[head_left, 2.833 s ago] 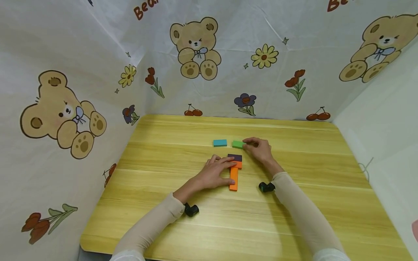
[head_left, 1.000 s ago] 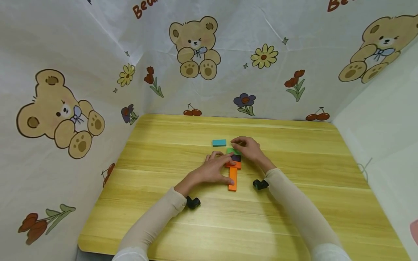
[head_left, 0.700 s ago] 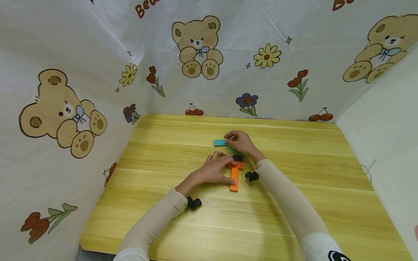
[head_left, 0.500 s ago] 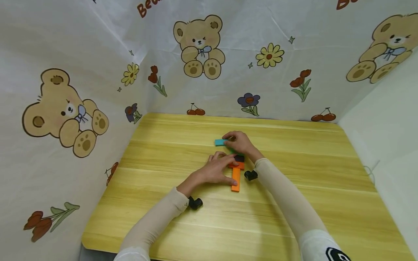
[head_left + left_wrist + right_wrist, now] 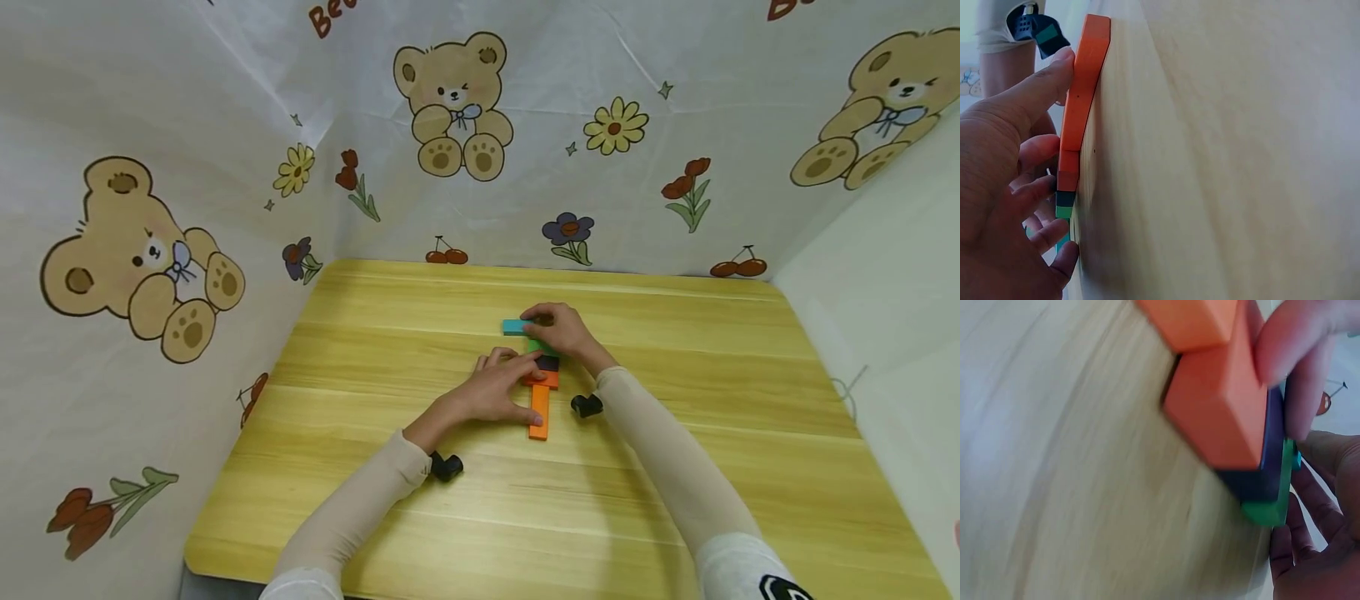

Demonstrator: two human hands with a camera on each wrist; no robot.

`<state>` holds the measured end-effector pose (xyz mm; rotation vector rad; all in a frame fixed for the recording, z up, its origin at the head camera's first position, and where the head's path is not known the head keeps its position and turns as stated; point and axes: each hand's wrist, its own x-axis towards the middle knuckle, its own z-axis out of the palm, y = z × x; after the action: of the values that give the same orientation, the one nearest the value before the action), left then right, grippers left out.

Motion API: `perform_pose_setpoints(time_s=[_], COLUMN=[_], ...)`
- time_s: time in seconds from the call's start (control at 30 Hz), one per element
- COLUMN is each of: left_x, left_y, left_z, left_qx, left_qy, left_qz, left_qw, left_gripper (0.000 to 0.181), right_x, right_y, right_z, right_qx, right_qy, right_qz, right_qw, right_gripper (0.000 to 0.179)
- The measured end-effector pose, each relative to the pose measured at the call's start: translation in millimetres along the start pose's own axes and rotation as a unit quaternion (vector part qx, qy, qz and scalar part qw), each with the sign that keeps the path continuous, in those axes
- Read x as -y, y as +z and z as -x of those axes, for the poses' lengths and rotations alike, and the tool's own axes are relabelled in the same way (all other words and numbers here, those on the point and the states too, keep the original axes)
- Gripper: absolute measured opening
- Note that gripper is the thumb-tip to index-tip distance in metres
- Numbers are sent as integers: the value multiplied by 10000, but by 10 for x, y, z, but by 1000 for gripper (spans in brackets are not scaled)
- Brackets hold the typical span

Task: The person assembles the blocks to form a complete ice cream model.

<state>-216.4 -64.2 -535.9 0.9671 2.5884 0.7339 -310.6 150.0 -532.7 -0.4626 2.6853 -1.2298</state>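
Note:
Flat blocks lie joined in a column on the wooden table. Nearest is a long orange block [image 5: 539, 402], then a red-orange block [image 5: 551, 381], a dark block [image 5: 549, 363] and a green block [image 5: 535, 345]. My left hand [image 5: 487, 392] rests along their left side, its thumb on the long orange block and fingertips touching the red-orange and dark blocks. Beyond the column, my right hand [image 5: 564, 332] pinches the right end of a blue block [image 5: 513, 327]. Its fingers partly hide the blue and green blocks.
The wooden table [image 5: 360, 400] extends around the blocks. A fabric backdrop [image 5: 525, 125] printed with bears and flowers stands behind and to the left. Black wrist cameras [image 5: 447, 467] hang by both forearms, and a white wall [image 5: 885, 333] rises on the right.
The green block was brought against the dark block by my right hand and let go. That hand then reached the blue block and has slid it slightly rightward. My left hand stays by the column.

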Motion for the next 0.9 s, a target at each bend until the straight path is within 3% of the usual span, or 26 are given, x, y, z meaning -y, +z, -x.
perform_pose_setpoints(time_s=[0.37, 0.9], left_x=[-6, -49], left_y=[-6, -13], left_z=[7, 18], left_qx=[-17, -85], left_qy=[49, -17], left_qz=[62, 80], left_qw=[10000, 9999], left_gripper=[69, 68], right_x=[-215, -302], right_y=[-134, -160], right_z=[134, 312], right_qx=[-217, -195], right_qy=[302, 400], right_qz=[-31, -489], right_qw=[9993, 9978], right_gripper=[32, 30])
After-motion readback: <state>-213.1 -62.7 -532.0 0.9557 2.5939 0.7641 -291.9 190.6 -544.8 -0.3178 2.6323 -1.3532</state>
